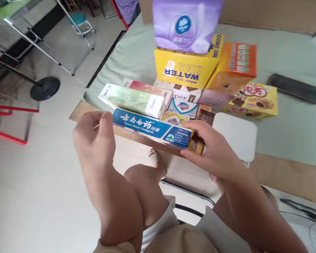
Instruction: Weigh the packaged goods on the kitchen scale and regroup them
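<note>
Beige clothing below my hands; left hand curled, hold unclear, right hand spread around the long blue cardboard toothpaste box's end: positioning, seemingly; next calls for even support.

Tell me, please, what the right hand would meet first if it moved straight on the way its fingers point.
Probably the long blue cardboard toothpaste box; the right hand sits at its end, though whether they touch is unclear.
</note>
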The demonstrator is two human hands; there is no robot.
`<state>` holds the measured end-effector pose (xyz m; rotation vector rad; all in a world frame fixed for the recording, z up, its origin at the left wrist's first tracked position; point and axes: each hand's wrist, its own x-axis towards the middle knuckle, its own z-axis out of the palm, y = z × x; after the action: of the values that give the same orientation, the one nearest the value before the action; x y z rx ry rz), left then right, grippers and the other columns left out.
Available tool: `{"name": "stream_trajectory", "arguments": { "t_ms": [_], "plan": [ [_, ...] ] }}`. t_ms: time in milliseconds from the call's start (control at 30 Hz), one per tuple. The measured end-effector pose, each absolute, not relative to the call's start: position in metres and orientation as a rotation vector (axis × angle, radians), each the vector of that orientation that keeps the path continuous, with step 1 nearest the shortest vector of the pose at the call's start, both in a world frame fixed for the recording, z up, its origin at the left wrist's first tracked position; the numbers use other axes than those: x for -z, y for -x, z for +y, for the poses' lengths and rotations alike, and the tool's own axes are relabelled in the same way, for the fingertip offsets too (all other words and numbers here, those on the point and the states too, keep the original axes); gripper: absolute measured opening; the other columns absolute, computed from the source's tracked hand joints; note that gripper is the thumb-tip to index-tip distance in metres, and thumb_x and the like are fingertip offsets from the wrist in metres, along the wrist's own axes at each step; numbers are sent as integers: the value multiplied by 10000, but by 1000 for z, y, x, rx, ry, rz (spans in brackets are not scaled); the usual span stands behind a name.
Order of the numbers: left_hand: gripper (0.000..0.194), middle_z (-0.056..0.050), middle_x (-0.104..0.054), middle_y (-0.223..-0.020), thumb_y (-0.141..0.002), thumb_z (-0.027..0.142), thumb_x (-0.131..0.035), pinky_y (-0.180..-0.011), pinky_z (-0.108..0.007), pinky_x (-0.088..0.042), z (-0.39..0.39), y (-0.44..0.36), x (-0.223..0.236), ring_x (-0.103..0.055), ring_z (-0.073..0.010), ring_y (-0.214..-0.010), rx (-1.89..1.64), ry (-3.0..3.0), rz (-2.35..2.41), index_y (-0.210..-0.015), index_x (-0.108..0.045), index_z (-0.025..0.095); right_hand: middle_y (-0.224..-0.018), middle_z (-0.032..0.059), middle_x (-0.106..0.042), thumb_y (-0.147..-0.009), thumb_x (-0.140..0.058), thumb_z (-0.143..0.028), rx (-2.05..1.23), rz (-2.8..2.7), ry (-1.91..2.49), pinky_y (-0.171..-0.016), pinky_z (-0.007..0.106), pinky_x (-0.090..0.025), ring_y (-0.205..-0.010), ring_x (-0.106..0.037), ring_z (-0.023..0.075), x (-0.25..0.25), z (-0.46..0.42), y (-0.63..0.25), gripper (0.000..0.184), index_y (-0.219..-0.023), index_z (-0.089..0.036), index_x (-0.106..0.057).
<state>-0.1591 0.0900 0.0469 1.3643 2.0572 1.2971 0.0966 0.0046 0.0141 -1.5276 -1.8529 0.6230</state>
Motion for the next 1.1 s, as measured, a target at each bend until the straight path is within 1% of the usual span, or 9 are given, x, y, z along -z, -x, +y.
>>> {"name": "stream_trajectory", "arguments": {
  "t_ms": [133, 233, 300, 400, 533, 733, 933, 1033, 1100],
  "plan": [
    [315, -46, -780, -981, -805, 461, -687, -802, -370, -478, 95, 170, -41, -666, -253, -964, -960, -1322, 2152, -967, -774, 206, -1419, 111, -711, -858, -735, -386, -640, -1960, 1616, -1002, 540, -634, -1301, -690, 370, -1, 11, -83, 560, -1395, -280, -619],
    [275, -28, -765, -857, -841, 455, -668, -743, -348, -459, 91, 172, -46, -663, -239, -885, -786, -1380, 2106, -857, -775, 202, -1362, 112, -741, -875, -719, -373, -599, -1941, 1614, -951, 510, -650, -1240, -718, 354, 0, 10, -81, 498, -1358, -275, -646],
    [237, -7, -744, -764, -833, 417, -680, -711, -333, -456, 84, 172, -52, -650, -218, -811, -847, -1421, 2081, -821, -775, 199, -1321, 97, -754, -880, -721, -364, -582, -1927, 1573, -938, 482, -654, -1196, -733, 329, -6, 5, -85, 461, -1329, -290, -653],
    [225, 14, -737, -755, -850, 392, -684, -729, -336, -490, 68, 166, -60, -656, -207, -789, -1178, -1477, 2006, -915, -814, 220, -1285, 79, -738, -879, -742, -365, -516, -1846, 1464, -960, 473, -647, -1186, -722, 306, -15, -6, -103, 432, -1297, -328, -638],
    [215, 9, -768, -869, -915, 353, -668, -840, -348, -578, 50, 126, -62, -723, -206, -889, -1420, -1597, 1620, -1022, -819, 242, -1295, 96, -655, -865, -716, -407, -280, -1487, 1379, -992, 533, -629, -1236, -677, 325, -1, -24, -149, 470, -1305, -359, -558],
    [361, -82, -761, -1114, -903, 446, -680, -903, -370, -623, 39, 28, -39, -712, -232, -1017, -1021, -1828, 1231, -1162, -758, 206, -1261, 102, -646, -841, -633, -360, -91, -1112, 1481, -1062, 621, -542, -1206, -661, 364, 49, -60, -233, 416, -1253, -330, -592],
    [467, -117, -737, -1246, -945, 414, -614, -1033, -421, -593, 39, -26, -17, -702, -271, -1150, -819, -1896, 1111, -1353, -686, 198, -1153, 99, -591, -759, -655, -346, 129, -1048, 1562, -1066, 653, -489, -1164, -634, 395, 52, -97, -257, 380, -1136, -318, -622],
    [527, -130, -732, -1345, -965, 453, -620, -1098, -430, -573, 44, -37, -5, -709, -285, -1220, -837, -1824, 1047, -1428, -616, 202, -1102, 93, -540, -748, -672, -270, 216, -1133, 1675, -1005, 657, -512, -1099, -619, 379, 49, -111, -247, 341, -1075, -313, -586],
    [598, -137, -693, -1440, -969, 504, -625, -1161, -443, -547, 49, -42, 5, -680, -300, -1314, -879, -1782, 1002, -1487, -551, 215, -1098, 94, -521, -740, -716, -225, 253, -1245, 1718, -913, 600, -554, -1026, -611, 346, 49, -119, -238, 379, -1076, -314, -566]
  ]
}}
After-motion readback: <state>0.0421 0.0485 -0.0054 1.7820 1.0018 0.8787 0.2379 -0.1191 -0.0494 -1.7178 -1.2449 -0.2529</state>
